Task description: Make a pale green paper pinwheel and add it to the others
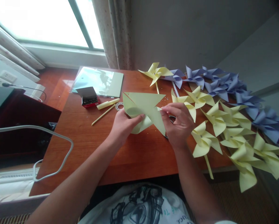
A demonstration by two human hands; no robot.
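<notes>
A sheet of pale yellow paper (145, 102) with slits cut in from its corners is held up over the table. My left hand (126, 123) grips its lower left side, thumb on top, and one part of the sheet curls there. At the right, my right hand (178, 121) pinches a small white piece (159, 109), perhaps tape, between thumb and fingers beside the paper's edge. Partly hidden behind that hand are dark rings (172, 119), which look like scissor handles. A roll of clear tape (119, 106) lies just beyond my left hand.
Finished yellow pinwheels (205, 138) and purple pinwheels (223, 82) cover the right of the wooden table (83, 146). At the back left are a small open box (90, 99), a rolled yellow paper (108, 103), a thin yellow stick (103, 115) and a clear-covered folder (99, 81).
</notes>
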